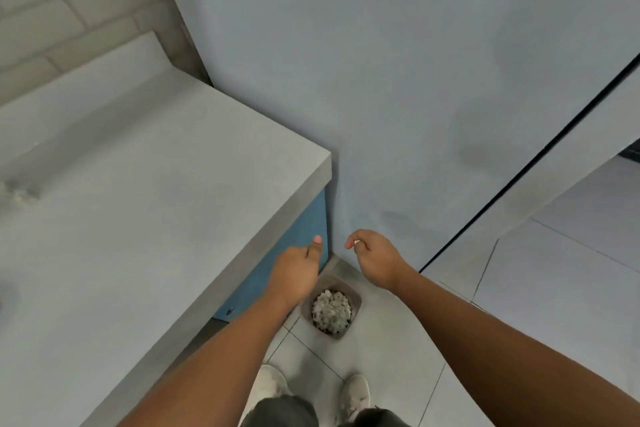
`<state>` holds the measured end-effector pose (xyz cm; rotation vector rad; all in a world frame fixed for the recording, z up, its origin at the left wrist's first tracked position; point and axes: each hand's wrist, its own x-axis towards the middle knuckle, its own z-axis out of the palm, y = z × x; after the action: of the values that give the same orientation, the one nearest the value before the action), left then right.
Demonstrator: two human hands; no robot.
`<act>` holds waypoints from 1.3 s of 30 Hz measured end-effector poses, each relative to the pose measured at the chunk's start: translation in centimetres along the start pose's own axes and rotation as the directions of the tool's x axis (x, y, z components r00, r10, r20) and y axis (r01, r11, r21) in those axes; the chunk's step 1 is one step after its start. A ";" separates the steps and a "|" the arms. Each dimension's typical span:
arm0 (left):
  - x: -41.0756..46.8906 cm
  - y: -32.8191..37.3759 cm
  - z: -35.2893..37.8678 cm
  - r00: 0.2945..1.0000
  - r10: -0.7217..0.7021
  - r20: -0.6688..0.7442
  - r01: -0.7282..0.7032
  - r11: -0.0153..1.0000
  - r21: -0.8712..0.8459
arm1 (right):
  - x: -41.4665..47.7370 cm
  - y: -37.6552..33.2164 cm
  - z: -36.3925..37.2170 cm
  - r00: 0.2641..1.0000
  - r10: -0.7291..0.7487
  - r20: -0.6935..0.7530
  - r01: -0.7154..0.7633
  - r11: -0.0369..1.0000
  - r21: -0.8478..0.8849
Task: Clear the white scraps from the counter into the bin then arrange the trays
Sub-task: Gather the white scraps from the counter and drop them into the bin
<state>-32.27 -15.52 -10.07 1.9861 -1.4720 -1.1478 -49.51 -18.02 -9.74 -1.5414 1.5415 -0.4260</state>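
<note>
The person stands at the right corner of the counter (138,184), and both arms reach forward over the floor (381,357). The bin (356,298) stands on the floor tiles, just beside the foot of the blue cabinet front (301,236) under the counter, near the corner where this front meets the pale grey wall (415,80). The bin is full of white scraps (330,310), almost up to its rim.

The left hand (298,274) is above the left rim of the bin and partly covers it. Its back faces the camera, the thumb points forward, and the other fingers are folded under the palm. I cannot tell if they grasp something.

The right hand (375,260) is in the air to the right of the bin, apart from the left hand. Its fingers are loosely bent, the thumb and the first finger curve toward each other with a gap between them, and nothing is seen in this gap.

At the far left edge of the counter lies a small blurred white heap (20,191). Behind the counter there is a wall of grey tiles (52,10). Two white shoes (356,392) stand on the floor near the bottom edge.
</note>
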 end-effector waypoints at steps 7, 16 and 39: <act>3.5 -8.6 5.7 0.900 -0.230 0.370 0.190 0.971 0.143 | 0.7 7.8 4.5 0.981 0.193 -0.004 -0.193 0.981 -0.009; 9.4 -22.4 15.2 0.915 -0.299 0.272 0.236 0.941 0.241 | 2.7 21.8 13.3 0.931 0.363 -0.030 -0.361 0.931 0.048; 16.5 -35.3 25.1 0.941 -0.242 0.235 0.165 0.938 0.305 | 12.3 35.4 27.1 0.853 0.522 -0.025 -0.516 0.850 0.106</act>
<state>-30.20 -14.66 -56.39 2.2948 -1.6714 -1.4119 -48.67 -14.25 -55.85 -0.9830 1.8712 -0.2227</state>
